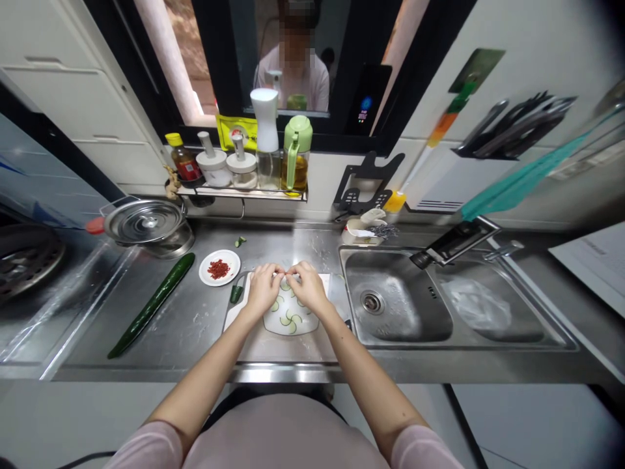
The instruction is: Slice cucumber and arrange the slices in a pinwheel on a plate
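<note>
My left hand (264, 286) and my right hand (307, 287) meet over the far part of a white plate (304, 330). Their fingertips are pinched close together, and whatever lies between them is too small to make out. Thin curved cucumber slices (291, 322) lie on the plate in pinwheel patterns. Beneath the plate is a cutting board (273, 350) at the counter's front edge. A dark green cucumber piece (236, 294) sits by the board's upper left corner. Farther left, a small white dish (234, 279) holds chopped red bits (218, 268).
A long whole cucumber (152, 305) lies left on the steel counter. Behind it stands a lidded steel pot (145, 223). On the right is a double sink (398, 296) with a black faucet (455, 242). Seasoning jars and an oil bottle (296, 156) line a wall rack.
</note>
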A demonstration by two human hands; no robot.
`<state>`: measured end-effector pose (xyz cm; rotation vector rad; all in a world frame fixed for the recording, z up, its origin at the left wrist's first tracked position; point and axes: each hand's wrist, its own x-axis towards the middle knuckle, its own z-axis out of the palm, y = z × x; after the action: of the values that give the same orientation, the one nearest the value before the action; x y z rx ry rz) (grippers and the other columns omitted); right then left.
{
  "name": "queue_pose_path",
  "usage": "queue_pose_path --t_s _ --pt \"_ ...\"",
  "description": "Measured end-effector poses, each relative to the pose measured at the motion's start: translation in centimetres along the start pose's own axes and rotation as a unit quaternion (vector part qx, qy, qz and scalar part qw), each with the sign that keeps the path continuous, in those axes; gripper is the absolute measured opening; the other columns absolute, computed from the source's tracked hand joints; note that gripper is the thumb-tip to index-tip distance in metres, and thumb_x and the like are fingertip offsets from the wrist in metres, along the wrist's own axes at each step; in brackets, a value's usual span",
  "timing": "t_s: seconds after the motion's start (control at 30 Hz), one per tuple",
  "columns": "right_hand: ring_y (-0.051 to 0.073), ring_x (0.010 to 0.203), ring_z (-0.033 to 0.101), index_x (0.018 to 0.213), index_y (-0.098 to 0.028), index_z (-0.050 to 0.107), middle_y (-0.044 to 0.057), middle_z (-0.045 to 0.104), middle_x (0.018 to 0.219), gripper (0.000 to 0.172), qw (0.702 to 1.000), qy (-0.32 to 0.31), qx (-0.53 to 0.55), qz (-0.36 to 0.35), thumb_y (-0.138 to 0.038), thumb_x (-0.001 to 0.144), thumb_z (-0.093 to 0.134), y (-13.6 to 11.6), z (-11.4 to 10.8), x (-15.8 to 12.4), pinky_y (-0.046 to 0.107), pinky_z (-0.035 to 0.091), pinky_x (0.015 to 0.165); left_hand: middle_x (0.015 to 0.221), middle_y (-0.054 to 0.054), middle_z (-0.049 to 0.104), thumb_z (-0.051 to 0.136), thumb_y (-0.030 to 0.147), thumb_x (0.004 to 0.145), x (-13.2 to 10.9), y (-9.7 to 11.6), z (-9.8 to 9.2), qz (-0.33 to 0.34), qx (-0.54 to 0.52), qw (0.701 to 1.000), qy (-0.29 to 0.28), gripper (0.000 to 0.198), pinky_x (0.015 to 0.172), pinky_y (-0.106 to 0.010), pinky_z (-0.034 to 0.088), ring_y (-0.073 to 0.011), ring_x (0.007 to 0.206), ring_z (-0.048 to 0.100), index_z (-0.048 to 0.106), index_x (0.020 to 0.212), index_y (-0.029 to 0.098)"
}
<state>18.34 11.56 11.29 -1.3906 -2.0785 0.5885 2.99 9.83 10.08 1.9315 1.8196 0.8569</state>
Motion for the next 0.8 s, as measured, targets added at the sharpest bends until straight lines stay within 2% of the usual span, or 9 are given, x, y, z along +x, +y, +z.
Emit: queue_pose_path --t_s 0.17,0.4,0.6,0.8 --pt "0.018 0.086 0.049 0.088 -0.022 0.065 0.003 0.059 0.085 0.016 0.998 -0.027 -0.039 0.036 -0.028 0.090 0.050 1.3 0.2 0.2 0.027 0.035 0.078 0.099 -0.003 0.068 0.050 0.028 0.088 0.4 -1.6 0.6 -0.035 -0.012 0.999 -0.002 0.020 0.088 -0.036 0.039 -0.0209 0.090 0.056 0.063 0.103 0.025" --pt "0.021 0.092 0.047 0.091 -0.021 0.068 0.006 0.064 0.093 0.022 0.979 -0.091 -0.137 0.120 -0.030 0.091 0.048 4.4 2.0 0.2 0.031 0.028 0.080 0.096 -0.005 0.069 0.053 0.029 0.086 0.5 -3.1 2.4 -0.092 0.042 0.992 -0.070 0.018 0.087 -0.037 0.037 -0.0247 0.098 0.057 0.064 0.099 0.025" --pt "0.023 0.097 0.046 0.091 -0.019 0.067 0.009 0.066 0.099 0.022 0.970 -0.138 -0.157 0.125 -0.027 0.090 0.047 4.9 3.5 0.2 0.034 0.024 0.083 0.096 -0.005 0.070 0.052 0.030 0.086 1.0 -3.1 4.1 -0.113 0.060 0.986 -0.107 0.018 0.087 -0.038 0.035 -0.0245 0.101 0.057 0.064 0.098 0.024" --pt "0.025 0.100 0.045 0.092 -0.019 0.066 0.010 0.066 0.101 0.023 0.966 -0.150 -0.172 0.123 -0.027 0.092 0.044 5.2 4.4 0.3 0.036 0.023 0.084 0.097 -0.005 0.070 0.051 0.030 0.086 1.5 -2.7 4.9 -0.109 0.078 0.982 -0.131 0.018 0.087 -0.038 0.034 -0.0252 0.102 0.057 0.064 0.096 0.024"
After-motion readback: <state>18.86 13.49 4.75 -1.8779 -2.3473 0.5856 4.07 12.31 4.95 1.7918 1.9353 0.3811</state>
